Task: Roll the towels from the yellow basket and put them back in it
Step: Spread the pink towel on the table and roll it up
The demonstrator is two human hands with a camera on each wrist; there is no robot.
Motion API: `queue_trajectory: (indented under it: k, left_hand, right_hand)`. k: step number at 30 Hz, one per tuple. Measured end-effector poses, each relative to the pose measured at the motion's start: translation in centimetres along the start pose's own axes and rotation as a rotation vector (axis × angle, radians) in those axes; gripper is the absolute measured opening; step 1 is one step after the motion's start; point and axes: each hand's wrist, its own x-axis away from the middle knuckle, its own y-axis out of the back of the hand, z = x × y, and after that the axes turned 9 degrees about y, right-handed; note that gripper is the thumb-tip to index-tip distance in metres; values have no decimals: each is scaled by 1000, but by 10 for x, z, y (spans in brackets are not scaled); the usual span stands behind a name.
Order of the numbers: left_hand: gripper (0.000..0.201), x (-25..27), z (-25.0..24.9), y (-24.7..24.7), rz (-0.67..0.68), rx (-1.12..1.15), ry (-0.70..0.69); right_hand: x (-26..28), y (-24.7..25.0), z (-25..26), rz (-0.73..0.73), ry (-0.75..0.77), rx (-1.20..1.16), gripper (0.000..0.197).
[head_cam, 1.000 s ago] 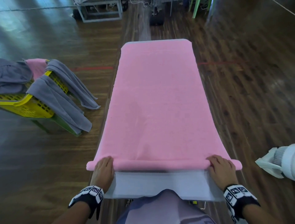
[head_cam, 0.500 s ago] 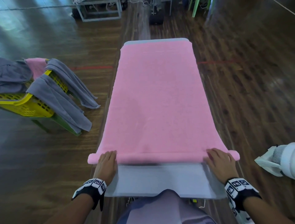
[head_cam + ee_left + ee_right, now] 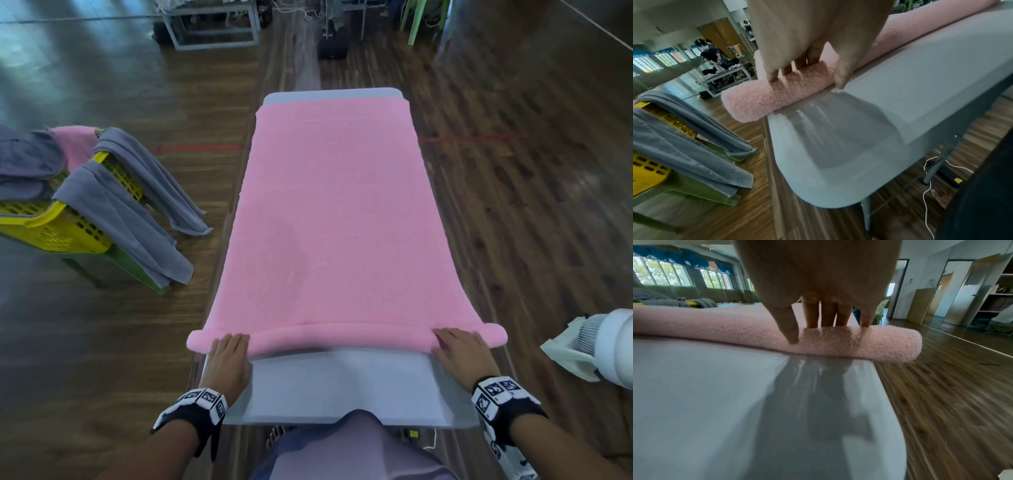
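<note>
A pink towel (image 3: 335, 212) lies flat along the grey table (image 3: 342, 390), its near end turned into a thin roll (image 3: 342, 337). My left hand (image 3: 228, 356) presses on the roll's left end (image 3: 777, 95), fingers straight over the top, thumb at the table. My right hand (image 3: 460, 353) lies the same way on the roll's right end (image 3: 869, 344). Both roll ends stick out past the table's sides. The yellow basket (image 3: 51, 229) stands at the left on a green stool, with several grey towels (image 3: 113, 212) and a pink one (image 3: 73, 142) draped over its rim.
A white fan (image 3: 603, 346) stands by the table's right front corner. A cable (image 3: 929, 183) runs on the wooden floor under the table. A metal-framed bench (image 3: 212, 24) and a green chair (image 3: 424, 17) stand far back. People sit in the distance in the left wrist view.
Both hands have pushed the roll a little farther from me, so it is slightly thicker and more bare table shows in front of it. A strip of table now shows beyond the towel's far end.
</note>
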Motion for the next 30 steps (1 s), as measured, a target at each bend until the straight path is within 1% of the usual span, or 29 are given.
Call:
queue_trajectory:
  k: [1, 4, 5, 7, 9, 10, 13, 15, 16, 17, 18, 19, 20, 22, 24, 26, 28, 30]
  left_hand:
    - [39, 3, 0, 2, 22, -11, -3]
    - [18, 8, -1, 12, 41, -89, 12]
    - [18, 5, 0, 13, 33, -104, 7]
    - [18, -3, 1, 13, -36, -83, 13]
    - [28, -7, 0, 14, -80, -32, 47]
    - [32, -8, 0, 14, -72, -16, 54]
    - [39, -1, 1, 12, 23, -24, 1]
    - [45, 5, 1, 13, 133, -46, -2]
    - [42, 7, 1, 14, 160, -65, 7]
    - [35, 5, 0, 16, 163, -77, 14]
    - [26, 1, 0, 19, 152, -84, 19]
    - [25, -4, 1, 20, 120, -81, 28]
    - [31, -9, 1, 21, 84, -72, 31]
    - [42, -18, -1, 22, 82, -43, 54]
    - [48, -19, -2, 19, 145, -8, 52]
    - [51, -14, 2, 14, 197, -4, 9]
    - [48, -6, 5, 8, 176, -2, -16]
    - [34, 0, 5, 8, 151, 9, 3]
  right_hand:
    - [3, -4, -1, 9, 16, 8, 38]
    - [7, -2, -2, 51, -1, 62, 36]
    - [5, 2, -1, 69, 9, 95, 33]
    - [-1, 9, -2, 76, 12, 84, 32]
    - [-5, 11, -4, -5, -9, 9, 36]
    - [-5, 9, -5, -24, -5, -8, 36]
    - [8, -4, -6, 19, 18, 18, 40]
    - [15, -10, -6, 40, 3, 7, 41]
    - [15, -8, -5, 46, -12, 21, 37]
    - [13, -4, -4, 55, -19, 38, 34]
    - [9, 1, -3, 65, -12, 67, 33]
    - [4, 5, -3, 70, -5, 88, 33]
    - [0, 7, -3, 48, -7, 89, 32]
    - [-6, 10, -3, -50, -26, 15, 34]
    - [-3, 7, -3, -79, -23, -47, 36]
    - [5, -3, -5, -69, 32, -46, 42]
    - [18, -13, -4, -65, 55, -72, 47]
    - [23, -15, -2, -70, 28, -58, 41]
